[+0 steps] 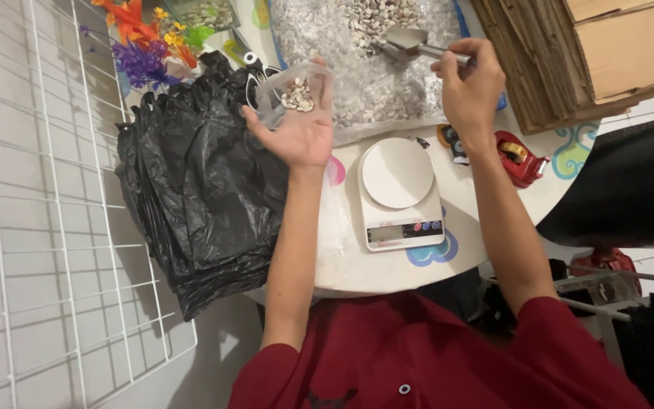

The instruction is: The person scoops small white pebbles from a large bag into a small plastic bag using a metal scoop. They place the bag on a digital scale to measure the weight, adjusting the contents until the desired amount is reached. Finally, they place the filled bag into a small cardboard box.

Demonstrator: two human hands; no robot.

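Left hand upper centre, palm up, grip cupping small clear bag of pebbles, right hand upper right, grip clenched on metal scoop over pebble pile, white scale on surface below

Both arms bare, stretched forward from short red sleeves, roughly parallel, elbows near body. Left hand: palm up and facing camera, fingers spread and curled lightly upward, thumb out to right; cupped under small clear bag, fingertips pinching its edge. Left wrist straight. Right hand: reaches farther forward than left, back of hand to camera, fingers closed around metal scoop handle, wrist bent slightly inward. Hands well apart.
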